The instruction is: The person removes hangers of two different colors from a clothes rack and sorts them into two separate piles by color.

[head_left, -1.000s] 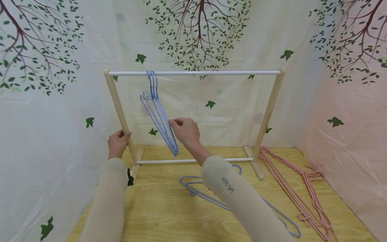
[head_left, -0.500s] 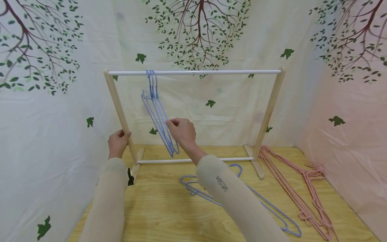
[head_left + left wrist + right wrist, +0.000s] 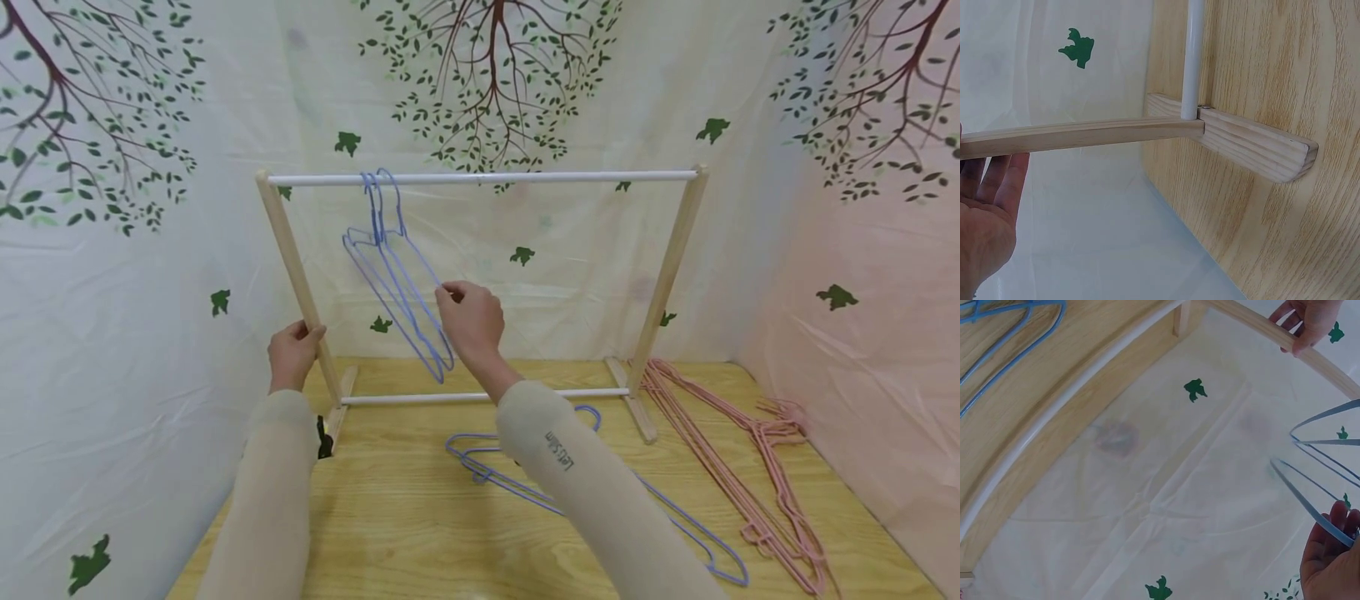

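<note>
My right hand [image 3: 472, 321] pinches the sloping arm of a blue clothes hanger [image 3: 1302, 502], whose hook is over the white top rail [image 3: 525, 178] of a small wooden rack. To its left, two more blue hangers [image 3: 372, 208] hang close together from the same rail. With fingers and thumb, my left hand [image 3: 291, 357] grips the rack's left post [image 3: 288, 258] in its lower half. The left wrist view shows that post [image 3: 1085, 136] running to the wooden foot [image 3: 1254, 142], with my left fingers around its far end.
Blue hangers [image 3: 525, 493] lie on the wood-grain table [image 3: 405, 533], partly behind my right sleeve. A bunch of pink hangers [image 3: 780, 433] lies at the right. A white lower bar [image 3: 420, 399] joins the rack's feet. Leaf-printed sheets stand behind and at both sides.
My right hand moves slightly left, then right, taking the pinched hanger away from the other two, so a gap opens between their hooks. My left hand stays on the post.
</note>
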`<state>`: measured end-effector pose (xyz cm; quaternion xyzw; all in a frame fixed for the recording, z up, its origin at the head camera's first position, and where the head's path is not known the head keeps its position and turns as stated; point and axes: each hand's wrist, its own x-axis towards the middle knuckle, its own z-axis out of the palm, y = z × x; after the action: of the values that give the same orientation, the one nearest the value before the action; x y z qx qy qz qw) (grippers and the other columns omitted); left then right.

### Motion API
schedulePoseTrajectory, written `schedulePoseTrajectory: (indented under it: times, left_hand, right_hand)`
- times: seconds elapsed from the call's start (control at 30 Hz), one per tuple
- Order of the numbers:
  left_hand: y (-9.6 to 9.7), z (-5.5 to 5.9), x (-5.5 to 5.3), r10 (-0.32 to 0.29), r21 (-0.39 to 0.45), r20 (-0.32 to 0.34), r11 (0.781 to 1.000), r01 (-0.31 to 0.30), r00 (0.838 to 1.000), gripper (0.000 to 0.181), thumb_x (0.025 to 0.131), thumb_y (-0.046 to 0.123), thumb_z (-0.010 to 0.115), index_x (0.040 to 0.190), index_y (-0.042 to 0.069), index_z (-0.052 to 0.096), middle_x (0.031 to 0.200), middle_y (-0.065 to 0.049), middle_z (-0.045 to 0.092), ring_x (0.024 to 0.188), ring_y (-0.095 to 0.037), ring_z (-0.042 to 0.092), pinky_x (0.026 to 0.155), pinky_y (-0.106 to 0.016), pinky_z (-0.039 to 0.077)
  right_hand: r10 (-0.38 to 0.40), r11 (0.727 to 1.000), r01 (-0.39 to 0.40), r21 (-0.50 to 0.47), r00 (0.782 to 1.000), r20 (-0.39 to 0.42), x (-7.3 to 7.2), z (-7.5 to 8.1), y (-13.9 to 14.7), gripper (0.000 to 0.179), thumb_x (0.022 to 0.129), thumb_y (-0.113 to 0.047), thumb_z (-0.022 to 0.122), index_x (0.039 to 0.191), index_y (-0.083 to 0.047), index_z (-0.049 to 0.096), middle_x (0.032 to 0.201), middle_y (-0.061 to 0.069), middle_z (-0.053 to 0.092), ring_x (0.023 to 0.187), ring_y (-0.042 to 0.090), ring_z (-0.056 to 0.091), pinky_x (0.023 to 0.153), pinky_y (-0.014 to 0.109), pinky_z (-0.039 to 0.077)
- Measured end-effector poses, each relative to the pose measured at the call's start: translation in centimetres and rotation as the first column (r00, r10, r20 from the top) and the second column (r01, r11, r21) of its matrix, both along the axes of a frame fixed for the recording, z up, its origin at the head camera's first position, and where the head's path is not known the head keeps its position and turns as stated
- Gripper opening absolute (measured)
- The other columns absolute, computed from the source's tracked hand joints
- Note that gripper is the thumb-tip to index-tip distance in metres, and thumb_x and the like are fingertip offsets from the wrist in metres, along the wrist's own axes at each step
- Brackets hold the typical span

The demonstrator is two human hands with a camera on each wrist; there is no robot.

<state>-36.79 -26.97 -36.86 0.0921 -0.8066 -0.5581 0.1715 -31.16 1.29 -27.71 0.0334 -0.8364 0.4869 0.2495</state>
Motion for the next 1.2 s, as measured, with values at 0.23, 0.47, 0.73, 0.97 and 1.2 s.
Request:
schedulePoseTrajectory:
  times: [0.23,0.47,0.73,0.97,1.2]
  left_hand:
    - [-0.3,0.0,-0.4,-0.013,0.002,0.010,1.000,0.013,1.000,0.046,0.102,0.025,0.056,0.141,0.000,0.054,0.133,-0.023,0.059,0.114,-0.032,0.058,0.078,-0.022,0.050]
    - [-0.6,0.0,-0.9,-0.007,0.001,0.015,1.000,0.007,1.000,0.046,0.102,0.026,0.057,0.141,0.002,0.055,0.133,-0.021,0.060,0.113,-0.031,0.059,0.077,-0.022,0.049]
    - [-0.7,0.0,-1.2,-0.010,-0.004,0.011,1.000,0.010,1.000,0.046,0.101,0.025,0.057,0.140,0.001,0.056,0.131,-0.022,0.061,0.109,-0.030,0.060,0.069,-0.015,0.047]
    - [-0.5,0.3,-1.0,-0.008,-0.005,0.010,1.000,0.008,1.000,0.045,0.101,0.023,0.057,0.140,0.000,0.055,0.131,-0.023,0.060,0.110,-0.031,0.060,0.068,-0.015,0.046]
    - [-0.4,0.4,-0.8,-0.015,0.001,0.023,1.000,0.015,1.000,0.045,0.102,0.023,0.057,0.141,0.001,0.055,0.132,-0.022,0.060,0.112,-0.032,0.059,0.072,-0.017,0.047]
  right_hand:
    - [-0.031,1.000,0.031,-0.004,0.996,-0.079,-0.4,0.5,1.1,0.021,0.095,-0.027,0.067,0.107,-0.014,0.079,0.094,0.001,0.075,0.082,0.015,0.068,0.068,0.035,0.053]
    - [-0.041,0.999,0.037,-0.028,0.983,-0.180,-0.5,0.7,3.1,0.019,0.094,-0.023,0.069,0.105,-0.012,0.080,0.090,0.003,0.075,0.077,0.017,0.068,0.065,0.036,0.052]
    - [-0.050,0.999,0.048,-0.013,0.957,-0.286,-0.2,0.9,5.9,0.018,0.093,-0.021,0.071,0.102,-0.009,0.080,0.086,0.006,0.075,0.076,0.019,0.068,0.068,0.036,0.053]
    - [-0.074,0.997,0.068,-0.029,0.935,-0.346,0.1,1.0,8.6,0.017,0.091,-0.018,0.072,0.100,-0.006,0.080,0.083,0.007,0.075,0.073,0.020,0.070,0.067,0.033,0.051]
    - [-0.076,0.997,0.070,-0.030,0.920,-0.386,0.6,0.6,11.9,0.015,0.091,-0.016,0.073,0.098,-0.004,0.080,0.078,0.006,0.075,0.066,0.014,0.069,0.060,0.017,0.046]
